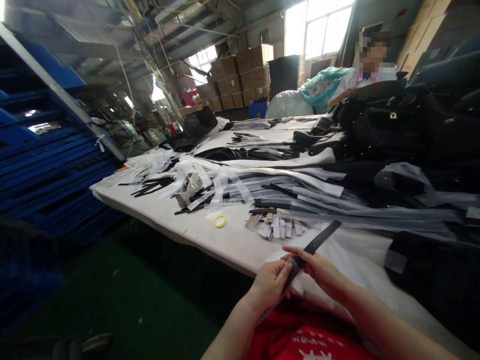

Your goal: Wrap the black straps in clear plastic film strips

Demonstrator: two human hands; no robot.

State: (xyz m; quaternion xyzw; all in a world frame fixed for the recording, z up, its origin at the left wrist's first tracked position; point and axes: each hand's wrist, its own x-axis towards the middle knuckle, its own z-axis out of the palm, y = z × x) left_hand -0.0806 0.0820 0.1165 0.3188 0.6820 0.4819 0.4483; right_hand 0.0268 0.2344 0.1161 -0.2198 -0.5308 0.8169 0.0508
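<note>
A black strap (323, 237) slants up and to the right between my two hands, over the table's near edge. My left hand (270, 281) is closed on its lower part, where clear plastic film covers it. My right hand (318, 265) pinches the strap a little higher, close beside the left, with the bare black end sticking out past the fingers. The strap's lower end runs down under my left wrist. Just beyond my hands lies a pile of small white and tan paper pieces (279, 227).
The white table (172, 220) carries a yellow tape ring (219, 221), film-wrapped straps (360, 212) and white strips (240, 185). Black bags (397, 125) are heaped at the right. Blue pallets (48, 185) stand left. A person (369, 75) sits at the far right, before stacked cartons.
</note>
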